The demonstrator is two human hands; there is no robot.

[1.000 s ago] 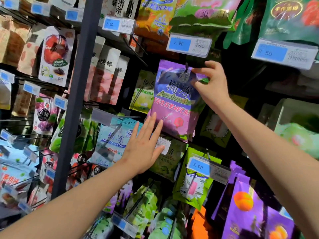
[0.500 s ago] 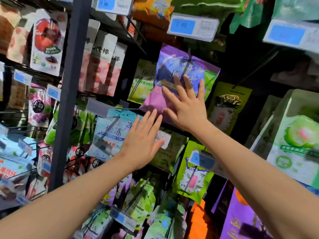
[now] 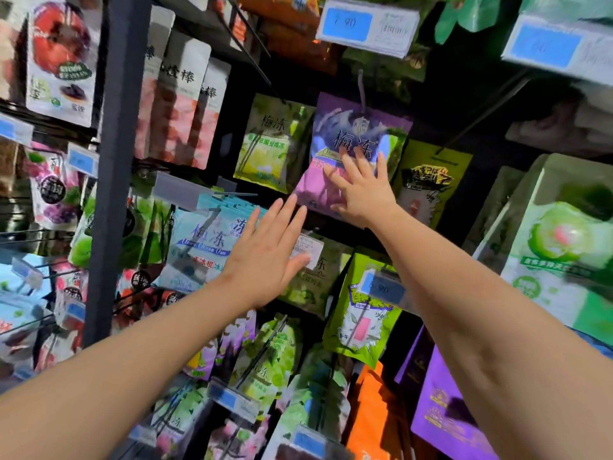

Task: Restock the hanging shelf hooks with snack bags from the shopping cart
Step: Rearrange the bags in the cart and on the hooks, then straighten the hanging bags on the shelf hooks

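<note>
A purple snack bag (image 3: pixel 345 134) hangs from a hook (image 3: pixel 361 91) in the middle of the display. My right hand (image 3: pixel 361 190) lies flat against the bag's lower half, fingers spread and straight. Lower and to the left, my left hand (image 3: pixel 268 254) is held flat with straight fingers in front of a white price tag (image 3: pixel 306 249) and the light blue bags (image 3: pixel 202 240). Neither hand holds anything. The shopping cart is out of view.
A dark upright post (image 3: pixel 112 161) stands at the left. Hooks with blue price tags (image 3: pixel 365 24) stick out toward me. Green bags (image 3: pixel 272 141), yellow-green bags (image 3: pixel 428 180), a big green box (image 3: pixel 557 247) at the right and purple bags (image 3: pixel 444 406) crowd around.
My right hand let go of the purple bag's top at the hook, dropped down and flattened against its front. The left hand stayed in place. The view came closer.
</note>
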